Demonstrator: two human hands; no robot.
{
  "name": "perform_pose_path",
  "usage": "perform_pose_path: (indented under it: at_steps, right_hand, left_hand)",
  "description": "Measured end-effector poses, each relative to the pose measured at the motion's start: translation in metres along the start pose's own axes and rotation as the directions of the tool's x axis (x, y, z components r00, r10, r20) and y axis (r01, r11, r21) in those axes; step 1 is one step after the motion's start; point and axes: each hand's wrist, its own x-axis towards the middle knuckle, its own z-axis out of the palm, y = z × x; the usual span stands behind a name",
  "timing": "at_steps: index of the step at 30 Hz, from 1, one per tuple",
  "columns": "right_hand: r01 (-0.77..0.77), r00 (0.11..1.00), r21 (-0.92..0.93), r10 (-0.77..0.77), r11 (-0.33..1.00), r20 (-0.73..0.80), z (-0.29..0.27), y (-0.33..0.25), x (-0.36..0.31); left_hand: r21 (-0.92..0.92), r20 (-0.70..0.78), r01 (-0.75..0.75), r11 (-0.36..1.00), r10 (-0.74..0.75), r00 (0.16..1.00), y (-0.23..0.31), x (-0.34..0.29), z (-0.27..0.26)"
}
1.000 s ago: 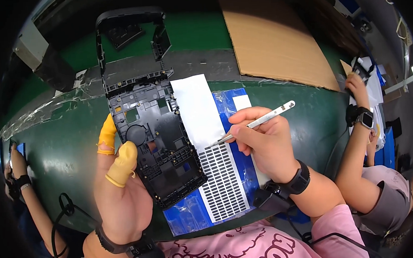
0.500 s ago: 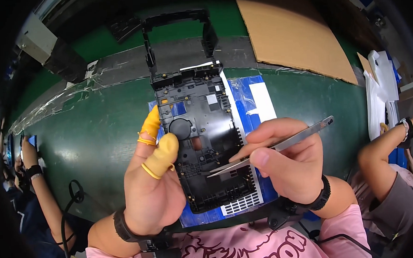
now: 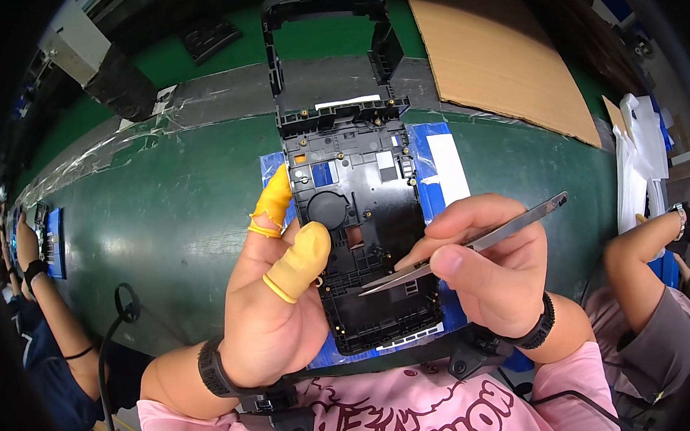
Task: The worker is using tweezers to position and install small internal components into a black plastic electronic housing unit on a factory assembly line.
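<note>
Passing room lies left of the frame [image 3: 387,205], over the table [image 3: 158,217]. A cable [image 3: 124,314] obstructs nearer, a post [image 3: 120,93] farther.

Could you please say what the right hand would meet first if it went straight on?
The tweezers in the right hand would likely meet the black housing first; whether their tips touch is unclear.

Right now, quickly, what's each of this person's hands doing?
Left hand: closed on the left edge of the black plastic frame.
Right hand: closed on metal tweezers, tips over the frame's lower part.
</note>
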Motion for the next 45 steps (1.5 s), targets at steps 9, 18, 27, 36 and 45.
perform_pose_path:
  at_steps: [9, 18, 27, 36, 45]
  right_hand:
    - [0.009, 1.000, -0.034, -0.009, 0.999, -0.012, -0.0012, 0.0040, -0.0003]
    - [-0.025, 0.999, 0.014, 0.025, 1.000, -0.022, -0.0013, 0.0034, 0.0014]
    - [-0.031, 0.999, 0.012, 0.031, 0.999, -0.018, -0.0015, 0.0050, 0.0017]
    - [-0.018, 1.000, -0.018, 0.018, 1.000, -0.018, -0.0024, 0.0073, 0.0024]
    - [-0.001, 1.000, -0.053, 0.001, 0.999, -0.009, -0.0031, 0.0084, 0.0006]
  left_hand:
    - [0.017, -0.011, -0.046, 0.999, 0.046, 0.999, -0.0036, -0.0017, 0.0031]
    - [0.130, -0.019, -0.051, 0.990, 0.054, 0.998, -0.0034, -0.0007, 0.0015]
    - [0.116, -0.031, -0.061, 0.991, 0.065, 0.997, -0.0046, -0.0016, 0.0033]
    - [0.138, 0.019, -0.069, 0.988, 0.067, 0.998, -0.0040, -0.0016, -0.0003]
    - [0.198, 0.066, -0.063, 0.978, 0.050, 0.997, -0.0038, -0.0028, -0.0012]
